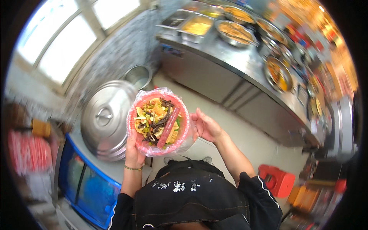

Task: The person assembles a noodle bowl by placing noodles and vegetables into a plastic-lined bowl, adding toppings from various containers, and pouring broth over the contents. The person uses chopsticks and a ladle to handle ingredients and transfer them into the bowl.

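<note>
A red bowl point(132, 115) lined with a clear plastic bag point(186, 143) is held up in front of my chest. In it lie a long reddish sausage point(168, 127), dark shredded strips point(155, 124), yellowish pieces and green bits. My left hand point(134, 150) grips the bowl's near left rim, thumb on the side, its other fingers hidden beneath. At the right side, my right hand point(206, 125) has its palm up and thumb apart. Its fingertips reach the loose plastic beside the bowl, partly hidden there.
A large lidded steel pot point(102, 115) stands to the left, beside an open pot point(138, 76). Below it is a blue-framed cabinet point(90, 182). Ahead, a steel counter point(237, 57) bears several food trays and pans point(235, 32). A red stool point(276, 180) sits at right.
</note>
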### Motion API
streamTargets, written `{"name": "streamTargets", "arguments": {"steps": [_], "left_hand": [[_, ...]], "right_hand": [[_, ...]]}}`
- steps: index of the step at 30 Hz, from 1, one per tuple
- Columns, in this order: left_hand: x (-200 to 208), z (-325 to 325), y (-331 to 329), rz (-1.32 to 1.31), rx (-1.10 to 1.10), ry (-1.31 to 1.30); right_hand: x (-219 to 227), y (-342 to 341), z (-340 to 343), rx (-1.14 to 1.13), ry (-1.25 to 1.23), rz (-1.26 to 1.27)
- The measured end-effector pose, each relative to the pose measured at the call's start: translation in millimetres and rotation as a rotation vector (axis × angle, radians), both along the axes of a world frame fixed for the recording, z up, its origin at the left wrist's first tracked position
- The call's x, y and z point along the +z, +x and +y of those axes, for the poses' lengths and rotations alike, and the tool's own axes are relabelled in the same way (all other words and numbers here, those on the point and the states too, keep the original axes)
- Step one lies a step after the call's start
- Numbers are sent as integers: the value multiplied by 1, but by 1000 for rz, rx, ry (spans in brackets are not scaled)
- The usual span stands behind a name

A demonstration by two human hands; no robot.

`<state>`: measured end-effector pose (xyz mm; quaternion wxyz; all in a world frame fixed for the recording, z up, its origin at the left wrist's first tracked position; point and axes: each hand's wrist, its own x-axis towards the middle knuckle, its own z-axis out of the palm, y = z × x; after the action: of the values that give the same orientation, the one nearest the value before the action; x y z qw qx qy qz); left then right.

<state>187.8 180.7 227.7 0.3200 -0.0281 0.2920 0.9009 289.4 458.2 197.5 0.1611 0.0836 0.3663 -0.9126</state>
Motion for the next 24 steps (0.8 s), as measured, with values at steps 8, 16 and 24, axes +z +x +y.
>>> {"name": "streamTargets", "arguments": {"steps": [8,16,24], "left_hand": [[101,208,30,-130,-401,118],[67,330,12,-187,-973,220],[175,555,176,74,-1341,226]], "right_hand": [[209,123,128,-564,252,-172],[182,190,149,-998,432,-500],[283,341,297,-1295,285,-221]]}}
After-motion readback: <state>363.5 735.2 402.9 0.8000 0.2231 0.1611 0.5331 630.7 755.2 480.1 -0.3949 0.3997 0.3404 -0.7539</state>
